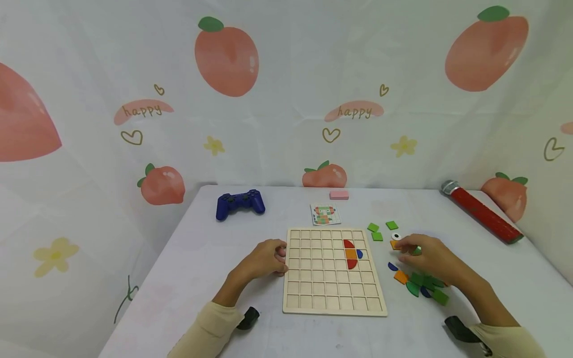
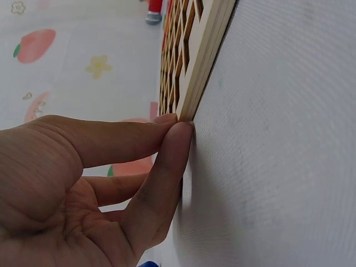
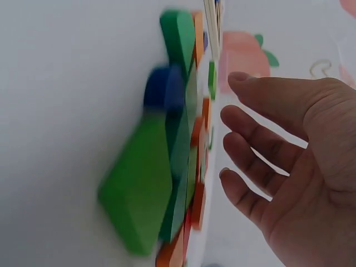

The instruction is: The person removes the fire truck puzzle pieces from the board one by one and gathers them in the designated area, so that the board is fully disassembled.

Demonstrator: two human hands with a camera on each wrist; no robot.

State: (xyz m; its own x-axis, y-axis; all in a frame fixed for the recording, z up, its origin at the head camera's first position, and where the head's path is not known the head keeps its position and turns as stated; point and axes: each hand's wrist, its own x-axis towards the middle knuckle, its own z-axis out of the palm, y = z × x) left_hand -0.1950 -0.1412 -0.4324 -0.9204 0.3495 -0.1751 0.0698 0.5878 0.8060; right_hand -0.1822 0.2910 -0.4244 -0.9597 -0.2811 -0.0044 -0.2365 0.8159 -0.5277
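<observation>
Evidently, work appears at an early stage: just right of the left grip (image 1: 264, 259), which pinches its edge, the grid board (image 1: 312, 301) bears two red pieces (image 1: 352, 264), an orange piece (image 1: 351, 253) and a blue piece (image 1: 359, 254), remaining mostly unfilled. The right grip (image 1: 431, 256), parted and holding nothing, hovers over loose pieces (image 1: 440, 297) not yet placed; green tiles (image 1: 377, 236) lie beyond it.

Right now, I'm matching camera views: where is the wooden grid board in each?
Head: the wooden grid board lies below centre, slightly right.
Left wrist: top middle, its edge touched by the left hand.
Right wrist: a thin edge-on sliver at the top, right of centre.
Shared landmark: the peach-print backdrop.
</observation>
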